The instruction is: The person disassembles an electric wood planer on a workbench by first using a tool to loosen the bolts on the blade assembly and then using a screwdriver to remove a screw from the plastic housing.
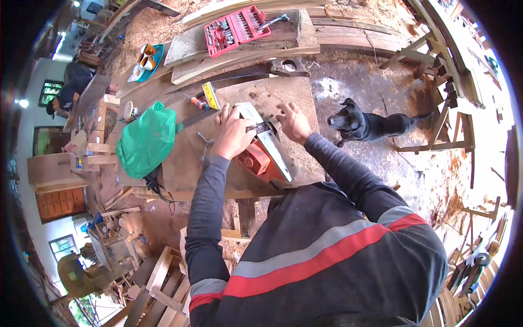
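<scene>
hands on the orange chainsaw at table centre: left hand clamped over its top, right hand curled, gripping its metal part. green bag lying just left, black dog standing right.

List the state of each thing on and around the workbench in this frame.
Orange chainsaw: lying on the workbench, both hands on it.
Left hand: resting on the saw body.
Right hand: at the saw's front.
Red socket case: open.
Green bag: crumpled on bench.
Black dog: standing.
</scene>
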Motion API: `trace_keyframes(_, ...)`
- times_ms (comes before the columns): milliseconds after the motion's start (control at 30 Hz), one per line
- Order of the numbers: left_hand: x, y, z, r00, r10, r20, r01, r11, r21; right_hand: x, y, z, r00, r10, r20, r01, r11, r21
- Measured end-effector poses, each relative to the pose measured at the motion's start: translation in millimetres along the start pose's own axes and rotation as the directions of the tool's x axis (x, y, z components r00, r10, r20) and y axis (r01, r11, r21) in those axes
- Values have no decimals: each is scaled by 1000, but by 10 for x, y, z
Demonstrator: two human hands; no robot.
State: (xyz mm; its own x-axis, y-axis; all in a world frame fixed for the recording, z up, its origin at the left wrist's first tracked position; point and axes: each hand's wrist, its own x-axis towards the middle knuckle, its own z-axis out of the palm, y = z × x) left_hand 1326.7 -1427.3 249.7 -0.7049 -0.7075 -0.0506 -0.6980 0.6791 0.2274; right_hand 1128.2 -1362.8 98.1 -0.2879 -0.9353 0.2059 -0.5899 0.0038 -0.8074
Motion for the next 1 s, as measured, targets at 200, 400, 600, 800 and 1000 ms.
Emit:
trace_keyframes(200,290,-66,-71,984,117,134,-131,987,97,-136,-427,-150,969,-34,246,-48,946,320)
trace_keyframes(400,352,-275,14,965,263,-3,-262,963,-57,-125,-517,-106,959,93,269,-192,909,369)
trace_keyframes(600,171,-330,224,935,235,-266,-270,957,-106,-86,-611,79,884,252,394,-419,803,425)
trace_keyframes(800,17,-147,179,904,38,-427,-176,941,-288,-193,-764,31,950,259,172,-278,956,98)
trace_keyframes(1000,-145,-297,196,876,-66,-477,-129,922,-366,57,-756,-184,863,217,457,-371,885,281)
